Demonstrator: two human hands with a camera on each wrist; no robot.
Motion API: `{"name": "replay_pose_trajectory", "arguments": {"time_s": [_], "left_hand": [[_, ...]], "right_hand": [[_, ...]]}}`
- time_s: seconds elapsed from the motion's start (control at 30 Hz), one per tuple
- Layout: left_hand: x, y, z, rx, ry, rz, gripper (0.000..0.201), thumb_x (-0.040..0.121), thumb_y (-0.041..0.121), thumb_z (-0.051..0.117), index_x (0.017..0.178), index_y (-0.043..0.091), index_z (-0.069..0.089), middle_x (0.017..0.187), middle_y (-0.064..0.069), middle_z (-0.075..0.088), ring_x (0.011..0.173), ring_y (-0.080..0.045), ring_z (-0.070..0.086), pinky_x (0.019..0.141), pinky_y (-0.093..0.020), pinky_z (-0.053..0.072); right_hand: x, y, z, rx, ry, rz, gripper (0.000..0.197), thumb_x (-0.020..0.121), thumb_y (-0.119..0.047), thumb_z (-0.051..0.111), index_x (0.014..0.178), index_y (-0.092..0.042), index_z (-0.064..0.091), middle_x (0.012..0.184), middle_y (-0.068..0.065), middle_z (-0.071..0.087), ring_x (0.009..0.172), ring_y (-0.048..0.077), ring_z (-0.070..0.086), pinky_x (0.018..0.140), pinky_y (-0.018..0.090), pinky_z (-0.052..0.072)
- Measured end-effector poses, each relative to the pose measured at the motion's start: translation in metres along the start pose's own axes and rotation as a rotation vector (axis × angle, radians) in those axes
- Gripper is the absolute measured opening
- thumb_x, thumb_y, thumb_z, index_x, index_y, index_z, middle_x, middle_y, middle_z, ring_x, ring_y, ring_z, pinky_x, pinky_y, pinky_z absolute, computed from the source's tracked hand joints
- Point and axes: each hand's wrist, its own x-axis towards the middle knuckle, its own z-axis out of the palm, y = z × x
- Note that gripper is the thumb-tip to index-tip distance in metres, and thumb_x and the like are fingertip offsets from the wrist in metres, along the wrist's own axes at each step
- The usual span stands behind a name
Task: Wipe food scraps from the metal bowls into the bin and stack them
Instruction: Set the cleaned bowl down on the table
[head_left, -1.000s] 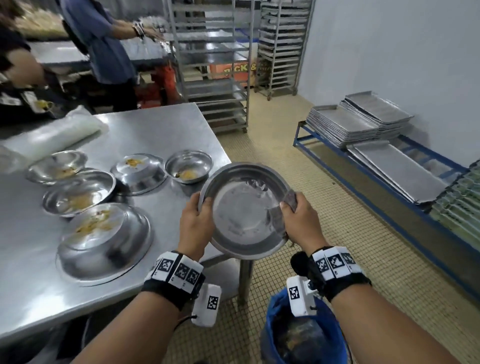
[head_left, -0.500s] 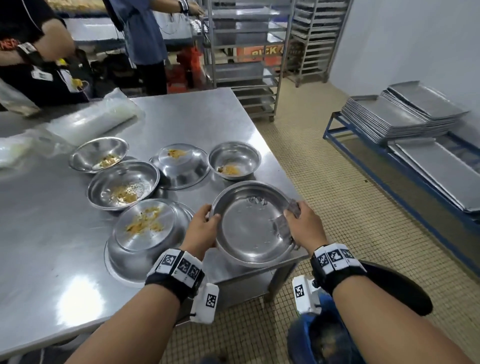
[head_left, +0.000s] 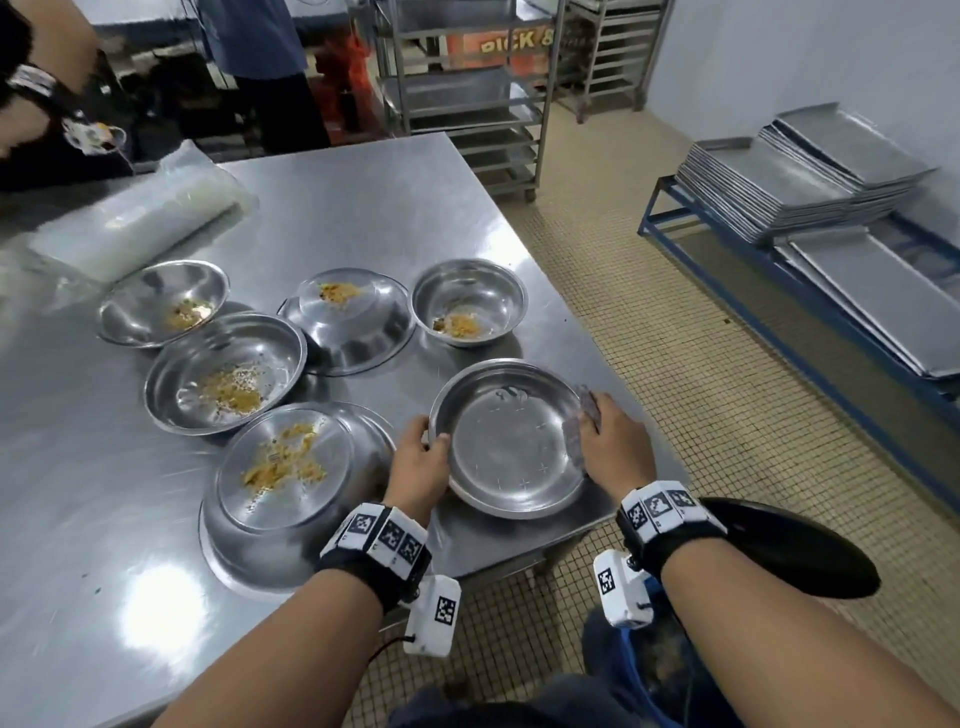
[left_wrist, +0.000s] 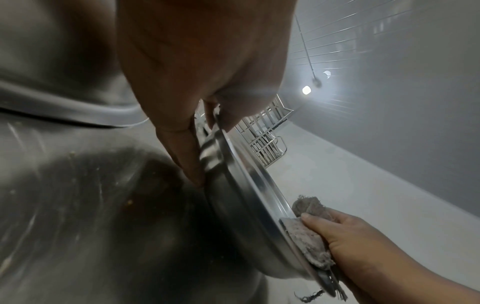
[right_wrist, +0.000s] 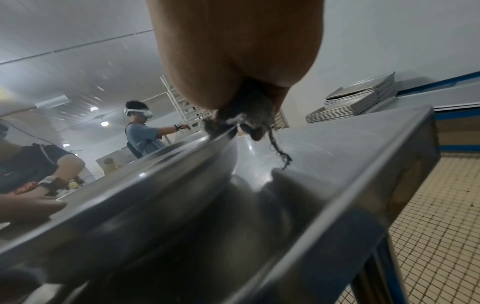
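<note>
Clean metal bowl (head_left: 511, 441) at near right corner of steel table (head_left: 363, 208), held by both hands, tilted per wrist views; left hand (head_left: 418, 467) pinches left rim, thumb inside; right hand (head_left: 613, 441) grips right rim together with grey cloth (left_wrist: 309, 236); five more bowls to left and behind carry yellow scraps, two upside down, nearest one (head_left: 291, 483) just beside left hand; blue bin (head_left: 649, 670) below right forearm
</note>
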Motion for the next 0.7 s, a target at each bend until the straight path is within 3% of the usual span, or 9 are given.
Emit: {"name": "replay_pose_trajectory", "arguments": {"time_s": [0.17,0.27,0.33,0.5,0.6,0.7], "left_hand": [[0.01,-0.004,0.001,0.047,0.031,-0.021,0.019,0.084,0.044,0.056,0.1,0.045,0.066,0.093,-0.01,0.077,0.089,-0.038,0.074,0.081,-0.054,0.06],[0.008,-0.002,0.005,0.124,0.091,0.015,0.017,0.096,0.041,0.056,0.11,0.037,0.065,0.104,-0.003,0.076,0.099,-0.027,0.072,0.093,-0.047,0.058],[0.008,-0.003,0.009,0.181,0.134,0.029,0.019,0.104,0.033,0.055,0.121,0.028,0.062,0.112,-0.004,0.073,0.106,-0.026,0.069,0.099,-0.045,0.055],[0.009,-0.005,0.016,0.262,0.211,0.057,0.028,0.107,0.028,0.053,0.131,0.017,0.062,0.118,-0.007,0.071,0.111,-0.028,0.066,0.102,-0.041,0.051],[0.009,-0.004,0.017,0.286,0.217,0.037,0.03,0.107,0.028,0.054,0.134,0.016,0.061,0.121,-0.009,0.071,0.114,-0.029,0.065,0.102,-0.04,0.05],[0.007,-0.003,0.016,0.287,0.22,0.007,0.035,0.108,0.03,0.054,0.14,0.017,0.059,0.124,-0.005,0.069,0.115,-0.024,0.064,0.101,-0.033,0.048]], "right_hand": [[0.02,0.003,0.001,-0.04,-0.104,-0.093,0.039,0.106,-0.032,0.048,0.144,-0.025,0.052,0.116,0.003,0.071,0.097,0.024,0.067,0.094,0.044,0.056],[0.035,0.006,0.0,-0.066,-0.159,-0.127,0.043,0.106,-0.032,0.047,0.147,-0.022,0.049,0.118,0.007,0.069,0.101,0.027,0.066,0.097,0.045,0.054],[0.044,0.006,-0.002,-0.083,-0.188,-0.156,0.042,0.106,-0.03,0.046,0.147,-0.021,0.049,0.116,0.009,0.069,0.1,0.029,0.065,0.096,0.043,0.053],[0.057,0.01,-0.003,-0.084,-0.225,-0.222,0.036,0.107,-0.03,0.045,0.141,-0.021,0.054,0.101,0.007,0.068,0.083,0.023,0.061,0.084,0.038,0.055],[0.064,0.011,-0.001,-0.075,-0.216,-0.266,0.034,0.108,-0.036,0.041,0.136,-0.023,0.057,0.092,0.002,0.065,0.082,0.023,0.062,0.079,0.038,0.054],[0.071,0.012,-0.001,-0.076,-0.22,-0.302,0.036,0.108,-0.036,0.042,0.139,-0.025,0.056,0.11,0.003,0.068,0.097,0.025,0.064,0.089,0.042,0.054]]}}
